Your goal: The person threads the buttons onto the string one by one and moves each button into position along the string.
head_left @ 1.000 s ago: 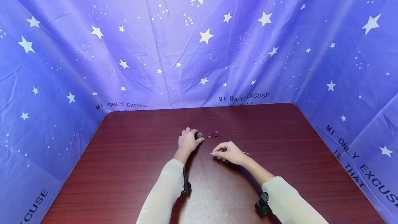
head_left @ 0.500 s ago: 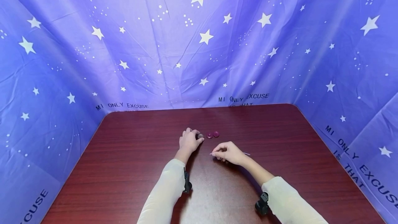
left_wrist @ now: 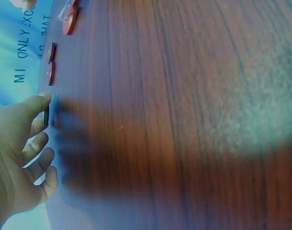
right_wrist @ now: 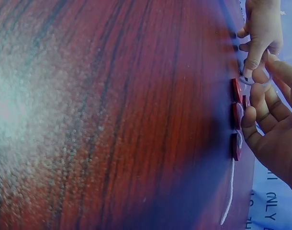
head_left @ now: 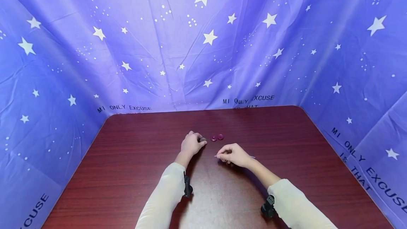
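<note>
Left hand (head_left: 192, 144) pinches a dark button (head_left: 202, 139) on the worktop (head_left: 127, 158). 2 red buttons (head_left: 217, 137) lie just beside it. Right hand (head_left: 233, 154) pinches a thin needle (head_left: 217, 157) (white thread trailing), near them.

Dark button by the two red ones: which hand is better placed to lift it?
Left, probably. The left hand already has its fingertips curled round the dark button. The right hand is busy pinching a thin white stick, nearer the person.

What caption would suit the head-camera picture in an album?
Left hand pinches a dark button beside two red buttons on a wooden table; right hand holds a thin needle.
</note>
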Demonstrator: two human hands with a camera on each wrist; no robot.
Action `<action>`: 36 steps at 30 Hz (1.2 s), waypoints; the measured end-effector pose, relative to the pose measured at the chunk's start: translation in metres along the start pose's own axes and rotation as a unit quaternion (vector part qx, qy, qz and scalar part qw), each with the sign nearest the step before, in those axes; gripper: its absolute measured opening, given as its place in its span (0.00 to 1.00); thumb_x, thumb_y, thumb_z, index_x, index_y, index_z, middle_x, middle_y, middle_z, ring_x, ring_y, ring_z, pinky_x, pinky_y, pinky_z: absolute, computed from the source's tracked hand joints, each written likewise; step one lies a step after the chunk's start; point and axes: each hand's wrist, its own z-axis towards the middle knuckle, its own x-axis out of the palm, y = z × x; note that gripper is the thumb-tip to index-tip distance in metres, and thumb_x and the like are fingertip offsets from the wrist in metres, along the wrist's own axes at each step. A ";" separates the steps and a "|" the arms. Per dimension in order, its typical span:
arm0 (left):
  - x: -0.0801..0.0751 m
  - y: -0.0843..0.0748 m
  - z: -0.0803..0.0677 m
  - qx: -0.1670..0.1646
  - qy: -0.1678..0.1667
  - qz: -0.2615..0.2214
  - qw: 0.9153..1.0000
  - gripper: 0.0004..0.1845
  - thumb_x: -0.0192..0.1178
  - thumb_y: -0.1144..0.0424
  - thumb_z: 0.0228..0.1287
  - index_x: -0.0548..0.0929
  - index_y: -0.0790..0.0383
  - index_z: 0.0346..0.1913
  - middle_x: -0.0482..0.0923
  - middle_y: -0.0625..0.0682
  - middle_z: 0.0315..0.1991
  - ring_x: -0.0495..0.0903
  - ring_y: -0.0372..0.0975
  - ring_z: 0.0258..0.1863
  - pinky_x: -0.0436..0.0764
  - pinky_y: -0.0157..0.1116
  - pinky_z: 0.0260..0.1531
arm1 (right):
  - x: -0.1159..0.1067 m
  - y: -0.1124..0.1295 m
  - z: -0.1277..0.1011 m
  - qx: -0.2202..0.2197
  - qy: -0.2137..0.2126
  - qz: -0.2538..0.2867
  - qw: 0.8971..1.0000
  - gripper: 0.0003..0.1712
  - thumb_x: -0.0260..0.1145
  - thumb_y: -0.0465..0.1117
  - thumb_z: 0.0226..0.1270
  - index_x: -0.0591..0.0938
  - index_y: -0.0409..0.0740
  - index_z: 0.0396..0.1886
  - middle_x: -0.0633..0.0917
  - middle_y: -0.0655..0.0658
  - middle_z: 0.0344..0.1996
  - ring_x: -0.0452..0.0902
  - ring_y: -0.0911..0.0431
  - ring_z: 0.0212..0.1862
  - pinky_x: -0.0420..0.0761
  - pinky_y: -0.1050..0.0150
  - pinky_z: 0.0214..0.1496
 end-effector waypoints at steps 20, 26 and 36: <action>-0.020 -0.009 0.002 0.016 0.030 -0.075 0.997 0.17 0.64 0.50 0.55 0.83 0.57 0.43 0.81 0.48 0.37 0.79 0.40 0.40 0.76 0.41 0.45 | 0.001 0.004 0.001 0.000 0.003 -0.001 1.000 0.10 0.66 0.43 0.61 0.85 0.40 0.34 0.79 0.47 0.19 0.72 0.58 0.18 0.74 0.60 0.16; -0.023 -0.010 0.000 0.026 0.038 -0.076 0.996 0.17 0.64 0.51 0.56 0.83 0.58 0.44 0.81 0.49 0.37 0.79 0.41 0.41 0.76 0.41 0.45 | 0.000 0.003 0.001 -0.004 0.002 0.001 1.000 0.10 0.65 0.43 0.61 0.85 0.39 0.34 0.80 0.43 0.20 0.71 0.59 0.18 0.75 0.60 0.16; -0.029 -0.008 -0.010 0.035 0.045 -0.097 0.994 0.16 0.64 0.53 0.56 0.82 0.58 0.45 0.82 0.49 0.37 0.80 0.41 0.40 0.77 0.42 0.44 | -0.001 0.006 0.003 -0.008 -0.005 0.004 1.000 0.09 0.64 0.38 0.62 0.84 0.35 0.36 0.81 0.31 0.23 0.73 0.48 0.19 0.76 0.50 0.18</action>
